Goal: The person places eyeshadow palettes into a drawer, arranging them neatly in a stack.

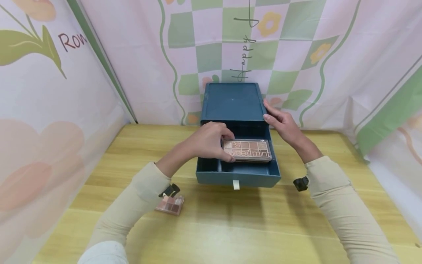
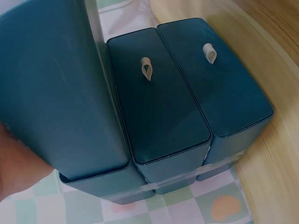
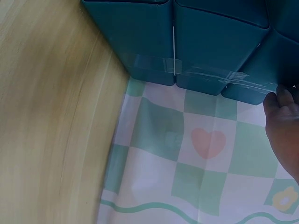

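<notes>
In the head view my left hand [image 1: 211,142] pinches the left end of an eyeshadow palette [image 1: 250,149], thumb at its front edge and fingers at its back. The palette has a clear lid with tan pans and lies within the pulled-out top drawer [image 1: 239,179] of a dark teal drawer box [image 1: 232,101]. Whether it touches the drawer floor is hidden. My right hand [image 1: 284,126] rests its fingers against the box's right side; the right wrist view also shows that hand [image 3: 284,133] at the box. Part of the left hand [image 2: 21,163] appears in the left wrist view.
A second, pinkish palette [image 1: 170,204] lies on the wooden table [image 1: 214,227], partly beneath my left wrist. Two closed drawers, the middle drawer [image 2: 161,98] and bottom drawer [image 2: 215,79], have fabric pull loops. Patterned cloth [image 1: 211,33] hangs close behind the box.
</notes>
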{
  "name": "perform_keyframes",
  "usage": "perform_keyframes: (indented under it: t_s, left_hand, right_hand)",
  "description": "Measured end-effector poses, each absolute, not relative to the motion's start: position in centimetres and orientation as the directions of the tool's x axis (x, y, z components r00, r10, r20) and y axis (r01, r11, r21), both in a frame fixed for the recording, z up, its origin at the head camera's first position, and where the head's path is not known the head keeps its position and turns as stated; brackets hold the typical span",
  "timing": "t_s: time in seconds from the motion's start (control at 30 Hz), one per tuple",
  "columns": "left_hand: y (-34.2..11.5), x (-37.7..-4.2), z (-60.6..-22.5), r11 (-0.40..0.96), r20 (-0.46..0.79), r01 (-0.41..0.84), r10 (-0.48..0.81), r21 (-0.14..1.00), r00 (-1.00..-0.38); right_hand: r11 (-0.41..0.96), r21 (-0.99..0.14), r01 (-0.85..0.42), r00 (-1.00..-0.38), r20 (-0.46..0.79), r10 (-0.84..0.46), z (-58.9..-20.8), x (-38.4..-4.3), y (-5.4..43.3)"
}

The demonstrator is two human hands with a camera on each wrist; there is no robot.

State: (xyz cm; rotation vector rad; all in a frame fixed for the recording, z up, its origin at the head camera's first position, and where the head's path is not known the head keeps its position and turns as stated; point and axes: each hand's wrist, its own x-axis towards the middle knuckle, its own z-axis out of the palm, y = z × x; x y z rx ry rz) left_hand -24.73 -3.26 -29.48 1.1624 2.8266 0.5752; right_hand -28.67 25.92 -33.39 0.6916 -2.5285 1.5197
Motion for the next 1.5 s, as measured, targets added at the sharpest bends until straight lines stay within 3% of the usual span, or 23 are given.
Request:
perform_keyframes:
  t_s: [0.57, 0.8, 0.9, 1.03, 1.17, 1.27, 1.4, 1.5]
  left_hand:
    - [-3.0, -24.9, -29.4, 0.660, 0.075, 0.705, 0.714, 0.258, -0.696]
    - [-3.9, -24.7, -29.7, 0.666, 0.084, 0.727, 0.725, 0.168, -0.683]
    - [-4.4, -24.5, -29.9, 0.631, 0.166, 0.737, 0.721, 0.241, -0.672]
    - [-5.7, -24.2, -30.6, 0.459, 0.409, 0.804, 0.696, 0.379, -0.590]
    - [-7.5, -23.6, -31.3, 0.319, 0.640, 0.879, 0.603, 0.354, -0.477]
    - [-9.1, -23.2, -31.7, 0.262, 0.730, 0.906, 0.536, 0.333, -0.424]
    - [-11.3, -22.8, -32.5, 0.215, 0.766, 0.909, 0.490, 0.357, -0.417]
    - [-13.1, -22.5, -33.4, 0.232, 0.743, 0.888, 0.486, 0.397, -0.459]
  right_hand:
    - [0.394, -0.813, -0.428, -0.894, 0.317, -0.316, -33.4, -28.7, 26.0]
    - [0.392, -0.808, -0.440, -0.887, 0.324, -0.328, -33.8, -28.8, 25.9]
    - [0.392, -0.809, -0.439, -0.889, 0.328, -0.320, -33.9, -28.8, 25.8]
    - [0.394, -0.811, -0.433, -0.893, 0.329, -0.306, -33.9, -28.7, 25.8]
    - [0.403, -0.807, -0.432, -0.895, 0.326, -0.305, -33.8, -28.7, 25.9]
    - [0.409, -0.803, -0.433, -0.894, 0.324, -0.310, -33.7, -28.7, 25.9]
    - [0.406, -0.803, -0.436, -0.892, 0.325, -0.316, -33.6, -28.8, 26.0]
    - [0.407, -0.803, -0.436, -0.892, 0.324, -0.317, -33.5, -28.8, 26.0]
